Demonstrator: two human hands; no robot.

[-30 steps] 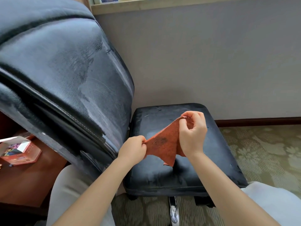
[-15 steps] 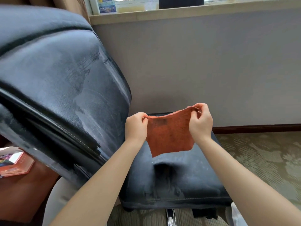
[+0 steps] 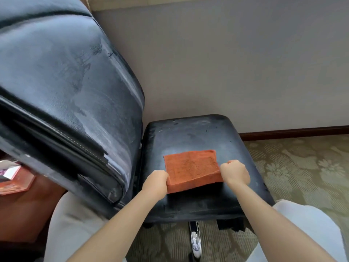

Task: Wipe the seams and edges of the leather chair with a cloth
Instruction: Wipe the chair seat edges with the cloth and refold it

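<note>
While the orange cloth (image 3: 190, 170) lies spread over the black leather seat (image 3: 188, 133), my left hand (image 3: 155, 183) and right hand (image 3: 235, 173) each grip a near corner with curled fingers. I judge it best to fold it into a firm pad, so one clean edge can run along the seams.

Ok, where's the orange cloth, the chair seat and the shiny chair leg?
orange cloth (image 3: 190, 168), head view, middle of its top.
chair seat (image 3: 198, 135), head view, bare far part.
shiny chair leg (image 3: 195, 241), head view, its middle.
</note>
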